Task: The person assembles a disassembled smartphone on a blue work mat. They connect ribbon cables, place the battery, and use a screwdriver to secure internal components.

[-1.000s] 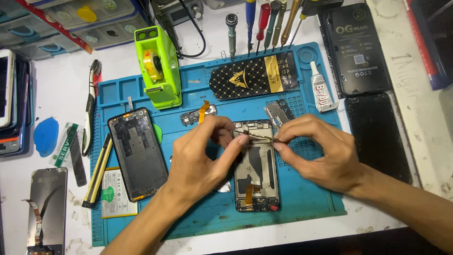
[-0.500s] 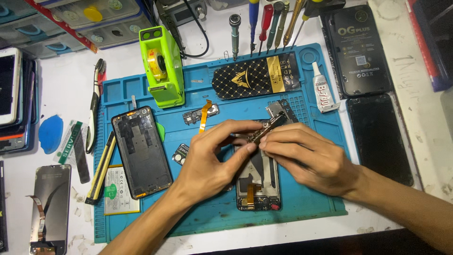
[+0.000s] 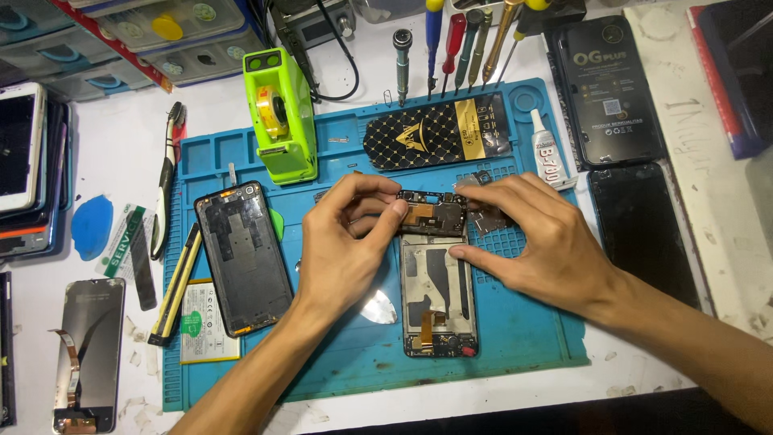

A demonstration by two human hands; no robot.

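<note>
Fingers [image 3: 394, 208] of both hands pinch a circuit board [image 3: 431, 213] at the phone's top.
Left hand [image 3: 342, 246] and right hand [image 3: 535, 242] grasp it over the opened phone [image 3: 437, 294] on the blue mat [image 3: 523, 338].

Both hands' [image 3: 342, 250] [image 3: 535, 242] grip on circuit board [image 3: 432, 213] above opened phone [image 3: 439, 298].

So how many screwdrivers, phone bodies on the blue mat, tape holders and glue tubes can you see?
Screwdrivers: 5
Opened phone bodies on the blue mat: 2, one under the hands, one to the side
Green tape holder: 1
Glue tube: 1
Total: 9
</note>
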